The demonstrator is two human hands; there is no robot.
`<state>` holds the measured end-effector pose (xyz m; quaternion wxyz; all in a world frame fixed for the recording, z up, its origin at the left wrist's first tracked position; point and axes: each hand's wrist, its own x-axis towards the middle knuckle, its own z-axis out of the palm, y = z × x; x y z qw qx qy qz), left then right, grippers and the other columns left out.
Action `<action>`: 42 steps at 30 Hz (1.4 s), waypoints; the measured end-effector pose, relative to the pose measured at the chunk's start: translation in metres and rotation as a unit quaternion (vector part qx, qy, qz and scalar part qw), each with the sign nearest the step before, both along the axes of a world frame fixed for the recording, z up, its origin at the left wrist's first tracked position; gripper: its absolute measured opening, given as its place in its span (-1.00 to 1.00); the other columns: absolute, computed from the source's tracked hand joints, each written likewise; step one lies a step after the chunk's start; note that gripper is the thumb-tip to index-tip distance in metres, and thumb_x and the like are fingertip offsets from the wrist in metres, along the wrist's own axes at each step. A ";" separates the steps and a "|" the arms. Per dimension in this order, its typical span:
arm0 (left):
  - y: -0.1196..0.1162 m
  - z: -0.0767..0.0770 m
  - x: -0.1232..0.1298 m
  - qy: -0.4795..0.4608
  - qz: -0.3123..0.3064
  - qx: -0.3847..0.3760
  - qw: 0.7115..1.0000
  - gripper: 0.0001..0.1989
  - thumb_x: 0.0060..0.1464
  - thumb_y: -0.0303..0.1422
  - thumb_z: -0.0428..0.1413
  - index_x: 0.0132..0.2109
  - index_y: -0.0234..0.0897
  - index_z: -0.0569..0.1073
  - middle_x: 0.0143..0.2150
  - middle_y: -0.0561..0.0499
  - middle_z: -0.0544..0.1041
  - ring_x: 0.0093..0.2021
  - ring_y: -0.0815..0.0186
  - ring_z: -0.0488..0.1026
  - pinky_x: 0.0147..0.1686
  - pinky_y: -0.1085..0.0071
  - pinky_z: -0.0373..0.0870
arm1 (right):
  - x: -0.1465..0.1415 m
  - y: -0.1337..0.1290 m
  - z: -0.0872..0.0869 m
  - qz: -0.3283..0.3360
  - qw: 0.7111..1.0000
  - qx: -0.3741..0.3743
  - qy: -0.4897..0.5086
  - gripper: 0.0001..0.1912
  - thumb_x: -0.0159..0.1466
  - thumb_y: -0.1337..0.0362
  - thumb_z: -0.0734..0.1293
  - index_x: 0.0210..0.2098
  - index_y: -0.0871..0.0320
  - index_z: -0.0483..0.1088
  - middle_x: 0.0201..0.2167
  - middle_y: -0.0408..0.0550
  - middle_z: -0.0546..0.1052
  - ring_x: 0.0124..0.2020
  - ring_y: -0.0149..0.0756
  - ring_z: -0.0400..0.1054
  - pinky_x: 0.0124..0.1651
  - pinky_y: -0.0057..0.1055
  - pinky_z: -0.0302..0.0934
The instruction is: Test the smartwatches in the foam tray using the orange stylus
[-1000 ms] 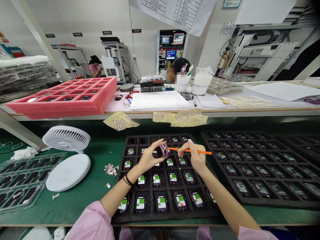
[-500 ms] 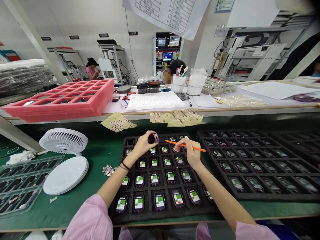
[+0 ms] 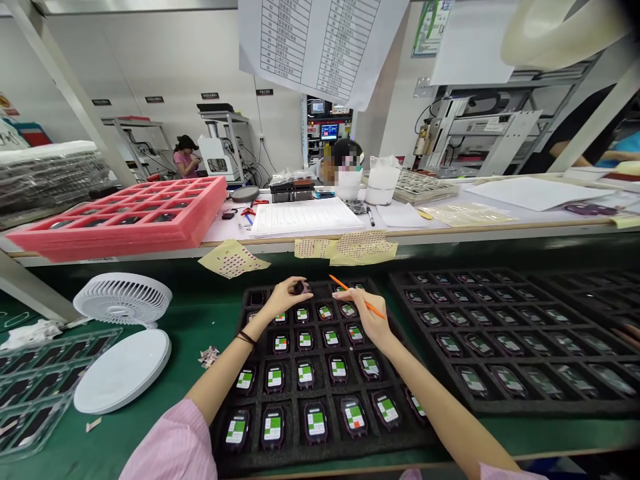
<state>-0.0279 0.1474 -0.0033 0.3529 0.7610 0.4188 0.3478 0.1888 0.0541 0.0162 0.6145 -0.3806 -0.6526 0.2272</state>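
Over the far rows of a black foam tray (image 3: 291,393), my left hand (image 3: 281,299) pinches a small dark purple watch-like case (image 3: 301,288) between thumb and fingers. My right hand (image 3: 371,317) is closed around a thin orange stick (image 3: 342,284), held like a pen. Its tip points up and to the left, apart from the case. Below both hands, the tray's pockets hold several similar cases with green and white labels (image 3: 316,421); a few labels have an orange patch.
More black foam trays (image 3: 435,363) stand to the right. On the left are a white fan (image 3: 123,370), clear plastic trays (image 3: 60,380) and a pile of small strips (image 3: 209,357). A shelf above carries pink foam (image 3: 115,243) and papers (image 3: 305,217). A person's hand (image 3: 627,335) shows at far right.
The view has tilted up, so the bench sits lower in the picture. The case has turned in my left hand and shows less of its dark face. The orange stick slants more steeply.
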 end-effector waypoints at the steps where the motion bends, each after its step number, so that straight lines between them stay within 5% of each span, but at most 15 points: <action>1: -0.008 0.001 0.004 -0.029 -0.013 -0.027 0.999 -0.51 0.03 -0.15 0.19 0.06 -0.33 0.39 -0.04 -0.18 0.57 -0.12 0.18 0.55 -0.13 0.22 0.51 | -0.002 -0.001 0.001 -0.013 0.999 0.017 -0.033 -0.71 0.35 0.14 0.21 -0.41 0.12 0.44 -0.28 0.02 0.64 -0.24 -0.17 0.56 -0.12 -0.24 0.44; 3: -0.025 0.003 0.015 -0.140 -0.040 -0.133 0.980 -0.51 0.10 -0.09 0.14 0.06 -0.33 0.41 0.01 -0.21 0.54 -0.08 0.16 0.55 -0.11 0.21 0.52 | -0.008 -0.004 0.000 -0.028 0.994 0.056 -0.087 -0.79 0.29 0.20 0.30 -0.46 0.09 0.34 -0.17 0.05 0.63 -0.15 -0.15 0.54 -0.05 -0.21 0.41; 7: -0.053 0.008 0.032 -0.327 -0.049 -0.350 0.876 -0.58 0.13 -0.05 0.10 -0.05 -0.30 0.50 -0.09 -0.16 0.59 -0.06 0.16 0.54 -0.01 0.24 0.48 | -0.018 -0.005 -0.009 0.010 0.979 0.138 -0.148 -0.75 0.24 0.30 0.36 -0.49 0.06 0.20 -0.04 0.10 0.57 -0.01 -0.14 0.47 -0.01 -0.21 0.42; 14: -0.071 0.021 0.038 -0.415 -0.035 -0.456 0.786 -0.70 0.20 -0.17 0.07 -0.17 -0.32 0.54 -0.24 -0.05 0.62 -0.14 0.29 0.55 0.16 0.25 0.32 | -0.020 0.001 -0.019 -0.007 0.961 0.220 -0.169 -0.83 0.25 0.43 0.31 -0.45 0.10 0.30 -0.11 0.07 0.60 -0.01 -0.19 0.48 -0.01 -0.29 0.42; 19: -0.068 0.014 0.034 -0.402 -0.049 -0.466 0.786 -0.70 0.17 -0.15 0.08 -0.16 -0.27 0.55 -0.16 -0.05 0.62 0.06 0.18 0.47 0.22 0.17 0.23 | -0.022 0.003 -0.013 -0.030 0.959 0.222 -0.174 -0.95 0.29 0.32 0.31 -0.31 0.13 0.42 -0.20 0.02 0.62 -0.08 -0.26 0.51 0.00 -0.39 0.40; 22: -0.059 0.006 0.032 -0.373 -0.065 -0.465 0.800 -0.60 0.13 -0.06 0.08 0.02 -0.17 0.49 0.01 -0.02 0.56 0.21 0.13 0.33 0.24 0.14 0.21 | -0.022 0.009 -0.015 -0.051 0.964 0.173 -0.197 -0.84 0.31 0.24 0.29 -0.19 0.18 0.43 -0.36 -0.06 0.63 -0.20 -0.34 0.54 0.00 -0.44 0.39; 25: -0.054 0.000 0.032 -0.345 -0.051 -0.452 0.821 -0.44 0.11 0.03 0.04 0.18 -0.10 0.36 0.09 0.00 0.52 0.26 0.10 0.27 0.20 0.16 0.29 | -0.023 0.013 -0.018 -0.067 0.948 0.147 -0.274 -0.87 0.31 0.28 0.29 -0.33 0.17 0.44 -0.26 -0.05 0.63 -0.05 -0.34 0.49 0.12 -0.42 0.31; 30: -0.062 0.008 0.038 -0.345 -0.048 -0.445 0.825 -0.30 0.10 0.08 0.00 0.30 -0.15 0.21 0.13 -0.06 0.47 0.25 -0.01 0.27 0.13 0.14 0.39 | -0.028 0.011 -0.023 -0.105 0.885 0.220 -0.397 -0.72 0.30 0.19 0.30 -0.52 0.14 0.37 -0.06 -0.01 0.58 0.06 -0.36 0.41 0.26 -0.41 0.17; 36: -0.074 0.017 0.048 -0.385 -0.027 -0.483 0.786 -0.45 0.15 0.05 -0.05 0.18 -0.10 0.36 0.13 -0.01 0.48 0.23 0.06 0.30 0.08 0.18 0.41 | -0.027 0.010 -0.028 -0.177 0.793 0.314 -0.491 -0.79 0.28 0.40 0.22 -0.44 0.15 0.42 0.05 -0.04 0.52 0.07 -0.33 0.41 0.29 -0.40 0.11; 42: -0.068 0.016 0.048 -0.387 0.004 -0.504 0.772 -0.60 0.25 -0.09 -0.09 -0.17 -0.27 0.52 -0.26 -0.10 0.60 -0.18 0.18 0.56 -0.16 0.27 0.52 | -0.020 0.012 -0.024 -0.164 0.802 0.297 -0.491 -0.76 0.29 0.40 0.18 -0.44 0.16 0.42 -0.03 0.04 0.57 0.06 -0.30 0.42 0.24 -0.36 0.20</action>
